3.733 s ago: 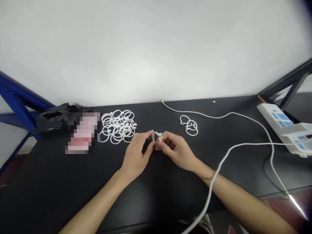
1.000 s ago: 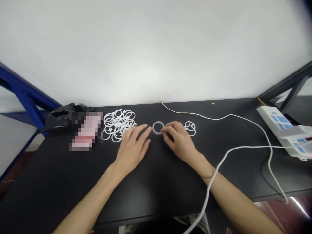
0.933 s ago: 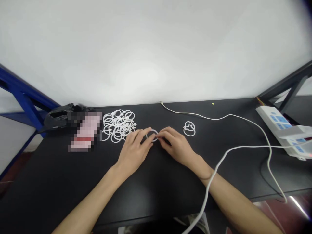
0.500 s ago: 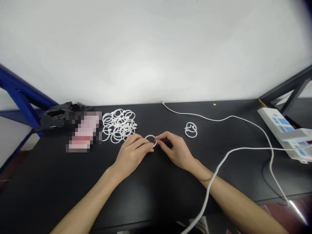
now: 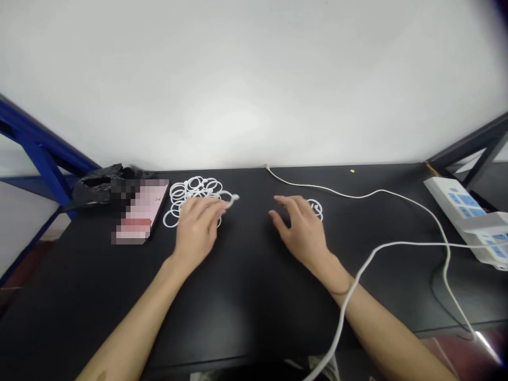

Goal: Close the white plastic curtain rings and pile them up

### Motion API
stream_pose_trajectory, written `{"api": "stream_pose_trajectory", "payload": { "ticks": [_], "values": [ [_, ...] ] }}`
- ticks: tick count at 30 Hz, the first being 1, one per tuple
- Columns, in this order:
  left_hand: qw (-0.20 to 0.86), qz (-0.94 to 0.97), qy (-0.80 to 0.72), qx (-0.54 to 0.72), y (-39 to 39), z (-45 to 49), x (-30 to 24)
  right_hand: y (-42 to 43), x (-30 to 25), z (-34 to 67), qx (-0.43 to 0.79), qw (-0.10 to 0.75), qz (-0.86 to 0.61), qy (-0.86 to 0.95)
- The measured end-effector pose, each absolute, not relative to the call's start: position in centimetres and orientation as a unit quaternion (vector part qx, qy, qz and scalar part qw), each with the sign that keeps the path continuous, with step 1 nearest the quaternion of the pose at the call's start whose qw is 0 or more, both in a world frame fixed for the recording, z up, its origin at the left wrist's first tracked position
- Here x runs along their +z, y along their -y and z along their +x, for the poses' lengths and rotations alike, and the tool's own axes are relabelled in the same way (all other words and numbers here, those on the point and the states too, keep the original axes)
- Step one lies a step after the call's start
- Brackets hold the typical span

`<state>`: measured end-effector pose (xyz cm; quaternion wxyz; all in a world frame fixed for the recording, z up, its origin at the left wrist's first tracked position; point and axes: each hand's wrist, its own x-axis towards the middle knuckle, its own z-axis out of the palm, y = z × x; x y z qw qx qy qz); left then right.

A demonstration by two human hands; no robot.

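Note:
My left hand [image 5: 198, 225] pinches a white ring [image 5: 229, 194] with a small knob between thumb and fingertips, at the right side of the ring pile. The pile of similar thin white rings [image 5: 194, 184] lies partly hidden behind that hand. Farther right, my right hand [image 5: 299, 227] is held over the black table with its thumb and fingers apart and nothing between them. Just behind its knuckles, partly covered, lie a few more white rings [image 5: 318, 208].
A pink-screened phone [image 5: 153, 198], partly blurred, and a crumpled black plastic bag [image 5: 95, 185] are at left. A white cable [image 5: 381, 191] runs across the black table [image 5: 246, 296] and over my right forearm. At right stands a white power strip [image 5: 456, 203].
Both hands held one ring together at the middle; now they are apart. My left hand has moved left to the pile with a ring, and the right has moved right and opened.

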<state>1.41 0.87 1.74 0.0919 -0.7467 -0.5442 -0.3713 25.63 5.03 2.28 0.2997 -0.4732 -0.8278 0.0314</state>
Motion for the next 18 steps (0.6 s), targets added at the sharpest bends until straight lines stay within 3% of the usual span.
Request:
{"api": "stream_pose_trajectory", "payload": {
  "ticks": [3, 8, 18],
  "values": [
    [0.116, -0.675, 0.637, -0.354, -2.2, -1.1, 1.5, -6.2, 2.1, 26.9, -0.077, 0.215, -0.579, 0.783],
    [0.097, -0.631, 0.704, -0.313, -3.1, -3.5, 0.7, -6.8, 1.4, 27.5, -0.087, 0.164, -0.611, 0.77],
    [0.105, -0.666, 0.655, -0.34, -1.4, -1.5, 1.7, -5.1, 1.2, 25.6, 0.177, 0.26, -0.381, 0.869]
  ]
}}
